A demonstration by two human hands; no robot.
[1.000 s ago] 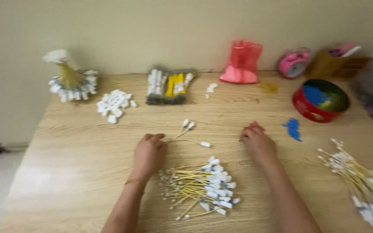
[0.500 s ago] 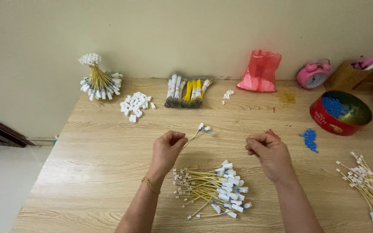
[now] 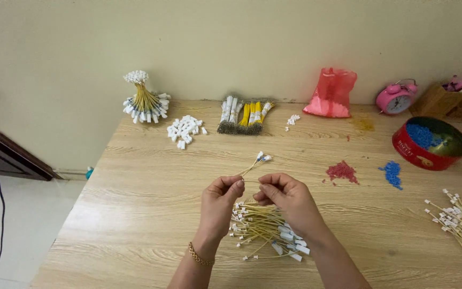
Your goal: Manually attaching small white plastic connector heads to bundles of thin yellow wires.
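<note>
The left hand (image 3: 221, 199) pinches a few thin yellow wires (image 3: 253, 165) whose white-tipped ends point up and away over the bench (image 3: 135, 214). The right hand (image 3: 287, 199) is curled close beside it, fingertips pinched together, grasp unclear. Beneath both lies a loose pile of yellow wires with white connectors (image 3: 266, 230)

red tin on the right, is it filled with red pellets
No, the red tin holds blue pellets; the red pellets lie in a small heap on the table.
</note>
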